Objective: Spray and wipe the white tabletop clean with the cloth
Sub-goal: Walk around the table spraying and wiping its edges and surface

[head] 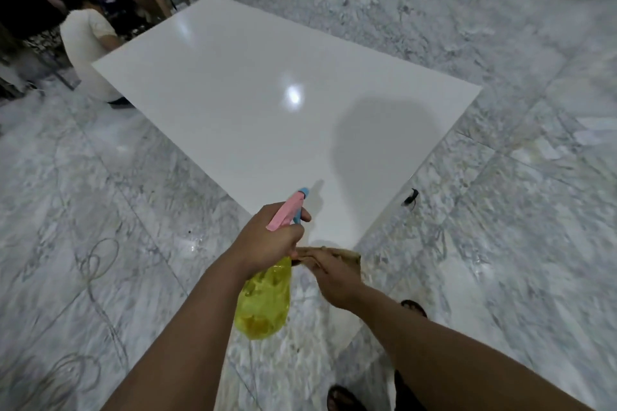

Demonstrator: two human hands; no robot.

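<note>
The white tabletop [253,103] stretches away from me, glossy, with a bright light reflection near its middle. My left hand [270,240] grips a spray bottle [263,300] with a yellow body and a pink and blue head; its nozzle points over the table's near corner, and one finger lies on the blue trigger. My right hand [330,277] holds a brownish cloth [347,255] at the table's near corner, right beside the bottle.
Grey marbled floor surrounds the table. Several people sit and stand at the far left [86,43]. A small dark object [411,197] lies on the floor by the table's right edge. Thin cables [96,264] loop on the floor at the left. My sandalled feet show below.
</note>
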